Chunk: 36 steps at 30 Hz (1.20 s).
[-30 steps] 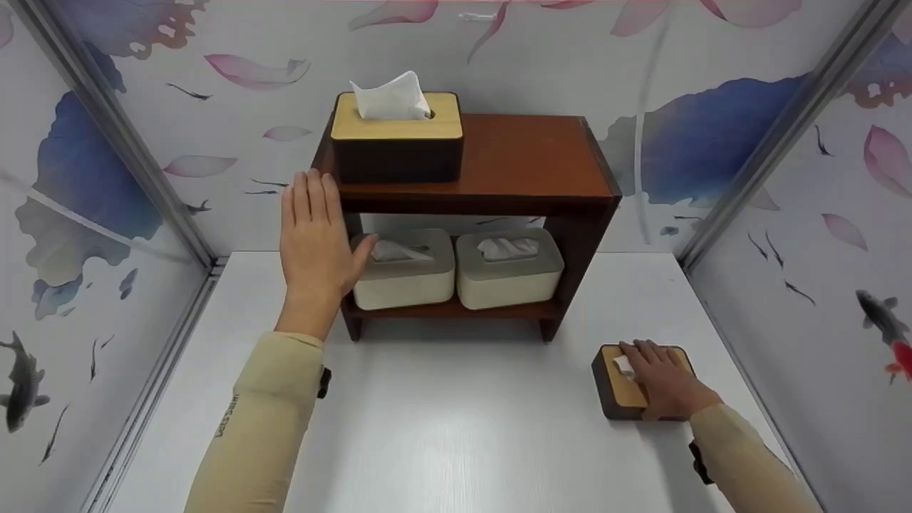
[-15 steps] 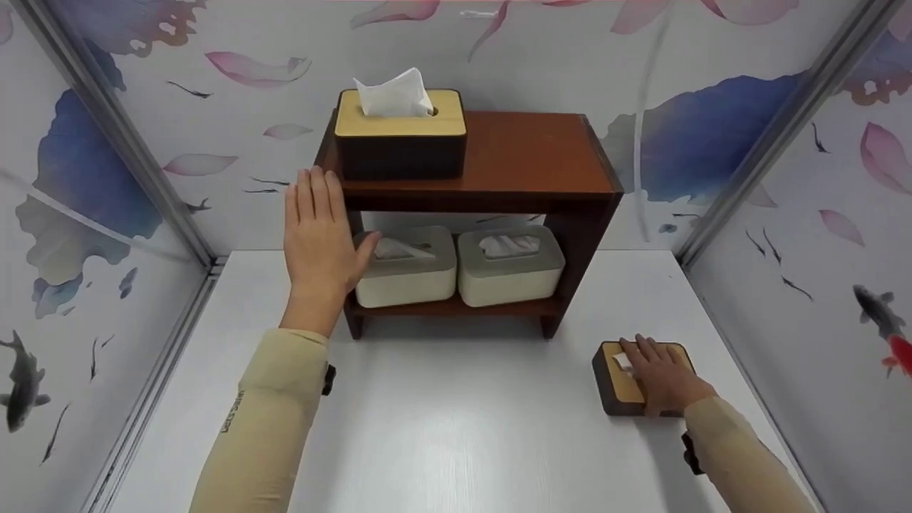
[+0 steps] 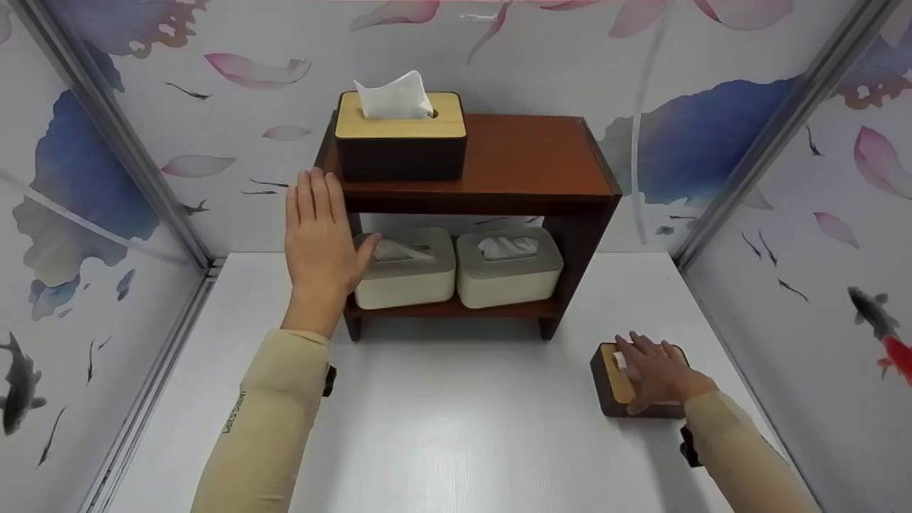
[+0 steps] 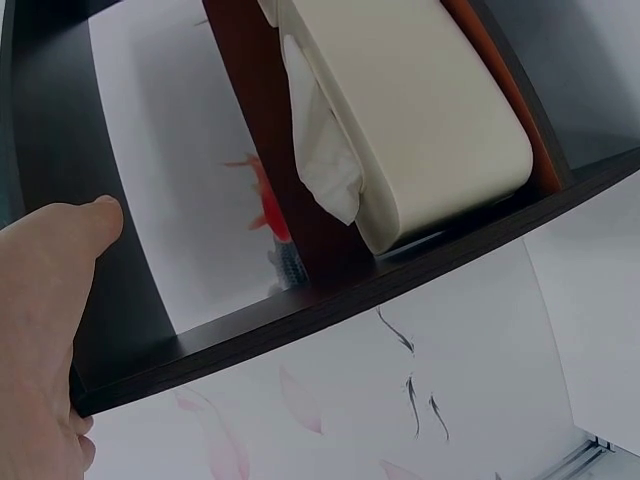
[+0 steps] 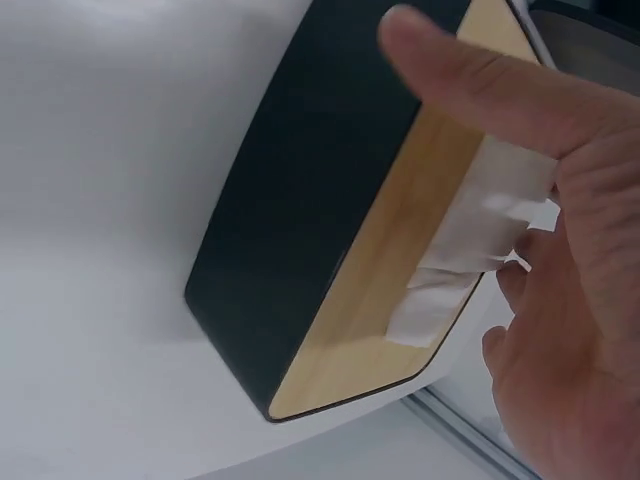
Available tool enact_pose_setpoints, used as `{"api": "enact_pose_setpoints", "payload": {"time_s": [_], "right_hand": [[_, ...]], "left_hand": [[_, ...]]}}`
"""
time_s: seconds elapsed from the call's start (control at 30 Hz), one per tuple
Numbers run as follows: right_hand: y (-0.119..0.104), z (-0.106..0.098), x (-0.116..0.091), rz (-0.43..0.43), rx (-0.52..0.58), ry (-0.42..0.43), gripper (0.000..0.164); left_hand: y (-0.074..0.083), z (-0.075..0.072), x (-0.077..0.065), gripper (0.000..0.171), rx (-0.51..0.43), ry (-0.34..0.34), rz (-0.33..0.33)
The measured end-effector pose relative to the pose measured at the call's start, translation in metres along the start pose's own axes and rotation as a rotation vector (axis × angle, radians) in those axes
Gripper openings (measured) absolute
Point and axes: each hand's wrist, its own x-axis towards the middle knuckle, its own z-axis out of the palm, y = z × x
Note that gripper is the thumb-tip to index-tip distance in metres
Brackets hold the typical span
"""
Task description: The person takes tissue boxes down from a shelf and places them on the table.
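In the head view my left hand (image 3: pixel 320 242) lies against the left side of a brown wooden shelf (image 3: pixel 531 153), fingers straight and thumb toward its front. The left wrist view shows the left thumb (image 4: pixel 85 225) on the shelf's dark front edge. At the lower right, my right hand (image 3: pixel 659 377) is over a black tissue box (image 3: pixel 611 388) with a wood lid, fingers spread. In the right wrist view a white tissue (image 5: pixel 450 260) sticks out of that lid, and the thumb extends past the box's edge; whether the hand touches the box I cannot tell.
A second black tissue box (image 3: pixel 399 158) stands on the shelf's top left. Two cream tissue boxes (image 3: pixel 405 288) with grey lids sit side by side on the lower board. Printed walls (image 3: pixel 819 228) enclose the white table (image 3: pixel 442 420) on the left, back and right.
My right hand's fingers and thumb have spread and loosened from the black tissue box, which has stayed in place. The left hand and the shelf have hardly moved.
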Motion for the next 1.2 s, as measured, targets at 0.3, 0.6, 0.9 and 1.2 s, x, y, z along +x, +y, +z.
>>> {"api": "enact_pose_setpoints", "payload": {"time_s": [0.3, 0.6, 0.9, 1.2], "right_hand": [[-0.023, -0.018, 0.008, -0.070, 0.014, 0.003, 0.108], [-0.058, -0.029, 0.016, -0.156, -0.037, 0.001, 0.102], [-0.104, -0.054, 0.024, -0.274, -0.033, -0.013, 0.100], [-0.139, -0.091, 0.035, -0.384, -0.047, 0.083, 0.097]], "left_hand": [[-0.003, -0.002, 0.000, 0.104, -0.016, 0.010, -0.010], [-0.002, -0.001, 0.000, 0.105, -0.018, -0.002, -0.009], [0.000, 0.000, 0.000, 0.104, -0.008, 0.006, -0.006], [0.001, 0.002, 0.001, 0.104, 0.000, 0.029, -0.001]]}}
